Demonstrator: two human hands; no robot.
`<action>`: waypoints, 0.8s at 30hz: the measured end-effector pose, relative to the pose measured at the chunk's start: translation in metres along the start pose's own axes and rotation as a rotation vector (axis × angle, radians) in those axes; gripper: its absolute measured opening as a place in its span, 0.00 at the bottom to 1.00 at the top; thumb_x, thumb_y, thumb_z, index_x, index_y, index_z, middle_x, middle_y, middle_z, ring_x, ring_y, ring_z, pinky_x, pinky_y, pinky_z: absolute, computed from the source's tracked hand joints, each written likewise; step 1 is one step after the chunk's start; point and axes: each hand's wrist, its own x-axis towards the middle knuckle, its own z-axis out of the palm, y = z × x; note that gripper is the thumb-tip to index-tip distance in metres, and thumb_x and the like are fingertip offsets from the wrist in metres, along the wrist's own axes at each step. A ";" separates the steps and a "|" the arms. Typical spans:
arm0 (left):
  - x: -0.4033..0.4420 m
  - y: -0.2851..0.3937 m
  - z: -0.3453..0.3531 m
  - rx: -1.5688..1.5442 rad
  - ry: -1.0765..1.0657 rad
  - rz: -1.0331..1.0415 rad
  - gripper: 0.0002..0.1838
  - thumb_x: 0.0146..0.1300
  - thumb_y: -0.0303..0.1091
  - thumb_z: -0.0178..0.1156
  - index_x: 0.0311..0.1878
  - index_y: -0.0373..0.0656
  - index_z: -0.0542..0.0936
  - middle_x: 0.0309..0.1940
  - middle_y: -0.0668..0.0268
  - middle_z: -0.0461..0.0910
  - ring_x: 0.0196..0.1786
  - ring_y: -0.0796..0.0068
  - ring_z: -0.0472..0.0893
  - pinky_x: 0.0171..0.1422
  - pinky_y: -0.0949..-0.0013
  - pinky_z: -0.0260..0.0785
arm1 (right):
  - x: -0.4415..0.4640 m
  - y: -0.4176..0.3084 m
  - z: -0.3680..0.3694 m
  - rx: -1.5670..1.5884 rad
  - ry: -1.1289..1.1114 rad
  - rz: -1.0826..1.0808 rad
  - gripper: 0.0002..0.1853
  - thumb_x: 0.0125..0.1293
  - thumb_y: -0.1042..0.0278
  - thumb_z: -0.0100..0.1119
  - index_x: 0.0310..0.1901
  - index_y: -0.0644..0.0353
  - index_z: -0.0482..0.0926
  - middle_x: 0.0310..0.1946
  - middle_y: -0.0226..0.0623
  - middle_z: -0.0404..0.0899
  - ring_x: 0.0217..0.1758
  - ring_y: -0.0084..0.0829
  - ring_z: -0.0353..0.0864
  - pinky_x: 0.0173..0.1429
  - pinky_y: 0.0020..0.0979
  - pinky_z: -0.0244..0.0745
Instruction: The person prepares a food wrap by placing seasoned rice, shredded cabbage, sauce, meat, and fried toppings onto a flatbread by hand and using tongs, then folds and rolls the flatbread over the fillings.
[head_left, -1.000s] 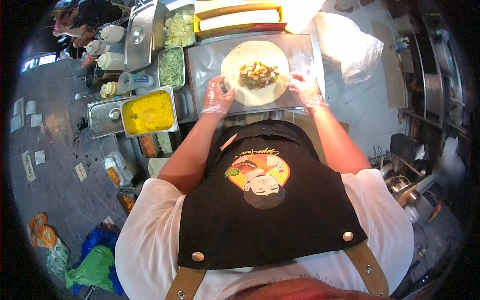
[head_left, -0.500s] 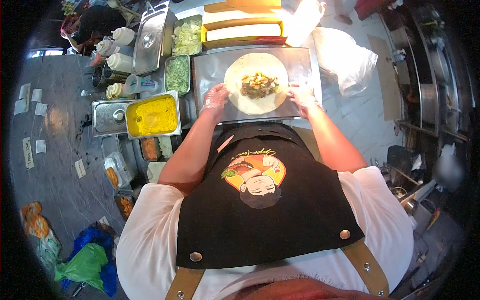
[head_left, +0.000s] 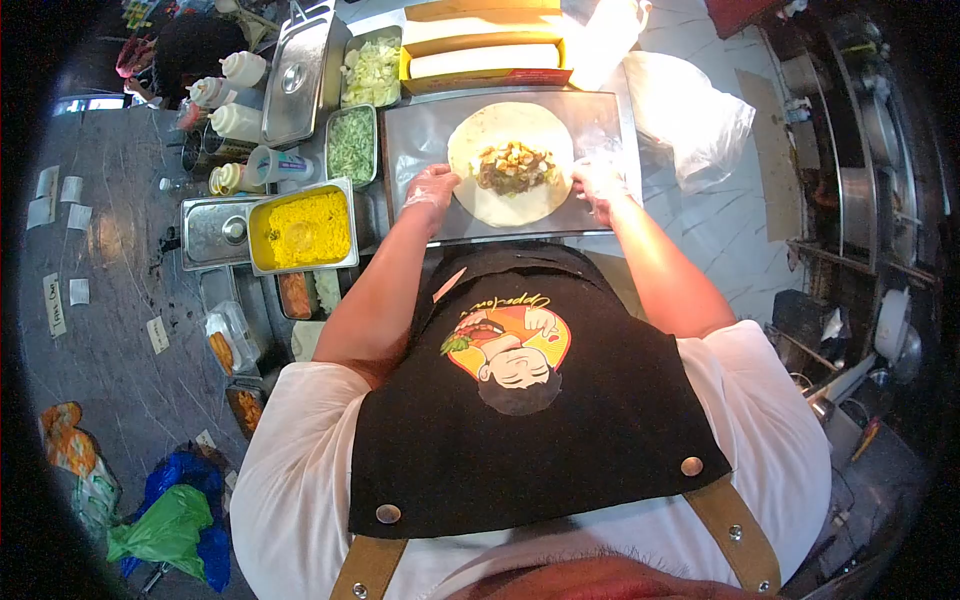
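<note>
A round flatbread (head_left: 508,208) lies on a metal tray (head_left: 408,120). Meat and diced pieces form a filling (head_left: 514,168) heaped over its middle. My left hand (head_left: 432,190), in a clear plastic glove, pinches the bread's left edge. At the opposite edge, the gloved fingers of my right hand (head_left: 597,188) are closed on the rim. The bread is still flat, and the undersides of both grips are hidden.
Left of the tray stand pans of shredded greens (head_left: 352,145), chopped lettuce (head_left: 374,72) and yellow shreds (head_left: 305,225), with squeeze bottles (head_left: 238,122) beyond. A yellow box with a white roll (head_left: 485,62) sits behind; a white plastic bag (head_left: 690,120) lies right.
My right hand's fingers have curled in at the bread's right edge. My left fingers have closed a little at the left edge. The bread and filling look unchanged.
</note>
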 end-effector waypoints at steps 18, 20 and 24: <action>-0.023 -0.059 0.009 0.656 0.037 0.922 0.20 0.63 0.30 0.69 0.58 0.51 0.92 0.64 0.52 0.87 0.63 0.50 0.87 0.69 0.53 0.81 | -0.030 0.024 -0.010 -1.006 -0.095 -1.095 0.22 0.62 0.77 0.63 0.56 0.47 0.91 0.53 0.45 0.85 0.60 0.53 0.84 0.68 0.49 0.81; -0.035 -0.046 0.009 0.665 0.038 0.909 0.20 0.62 0.31 0.71 0.58 0.51 0.93 0.66 0.52 0.86 0.62 0.49 0.87 0.68 0.52 0.82 | -0.024 0.029 -0.009 -1.017 -0.066 -1.131 0.21 0.63 0.75 0.65 0.56 0.46 0.91 0.54 0.44 0.85 0.60 0.53 0.85 0.67 0.50 0.81; -0.030 -0.058 0.012 0.662 0.131 0.974 0.23 0.60 0.32 0.76 0.61 0.53 0.90 0.70 0.50 0.83 0.65 0.45 0.85 0.71 0.49 0.80 | -0.022 0.033 -0.009 -0.889 0.053 -1.396 0.26 0.61 0.75 0.68 0.62 0.46 0.86 0.48 0.42 0.83 0.54 0.53 0.84 0.60 0.52 0.81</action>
